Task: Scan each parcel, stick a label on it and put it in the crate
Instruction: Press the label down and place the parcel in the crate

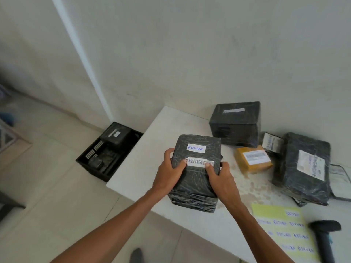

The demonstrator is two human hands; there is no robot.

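Parcel (197,179), left hand (168,173) and right hand (221,179) gripping its sides, barcode (196,161) ends covered, scanner (324,238) cut off.

Left hand (168,172) & right hand (221,177) grip black wrapped parcel (197,168) from both sides on bench (144,168); white RETURN label (196,148) just beyond thumbs. Black crate (108,150) on floor, well left of left hand. Scanner (325,236) & yellow label sheet (283,232) near-right of right hand.

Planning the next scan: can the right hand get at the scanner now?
Likely yes once freed: the right hand grips the parcel, but the scanner lies uncovered on the table beside the label sheet.
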